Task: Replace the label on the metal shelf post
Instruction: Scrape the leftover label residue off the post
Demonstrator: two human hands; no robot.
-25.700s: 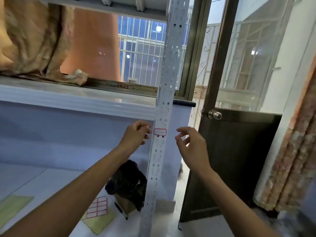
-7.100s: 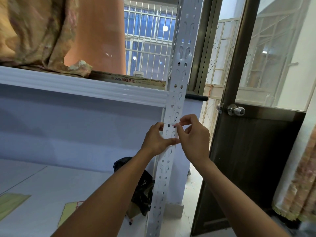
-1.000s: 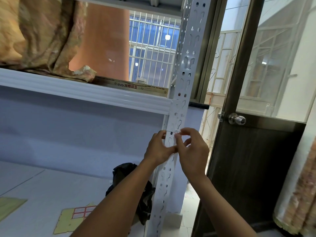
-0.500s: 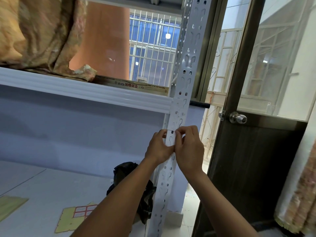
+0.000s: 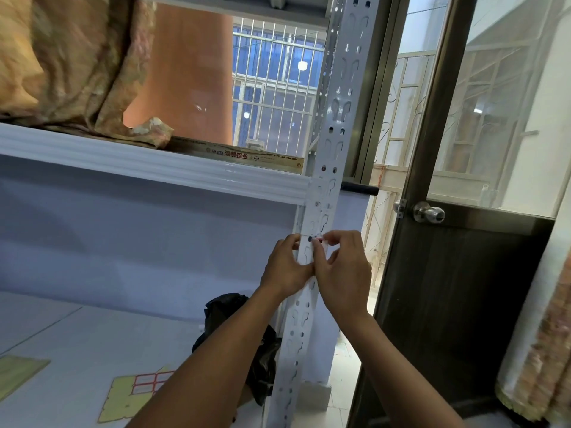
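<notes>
The white perforated metal shelf post [image 5: 335, 125] runs from the top of the view down to the lower shelf. My left hand [image 5: 285, 267] grips the post from the left just below the upper shelf rail, its thumb on the front face. My right hand [image 5: 344, 268] is on the right side of the post. Thumb and forefinger pinch a small red-bordered label [image 5: 319, 240] whose thin edge shows at the post's face. Most of the label is hidden by the fingers.
A yellow backing sheet with red-bordered labels [image 5: 139, 387] lies on the lower shelf [image 5: 61, 335], next to a black bag [image 5: 228, 313]. Folded fabric [image 5: 77, 63] sits on the upper shelf. A dark door with a metal knob [image 5: 429, 213] stands to the right.
My right hand's fingers have shifted slightly at the post, and the label's red edge now shows between them. My left hand has kept its hold on the post.
</notes>
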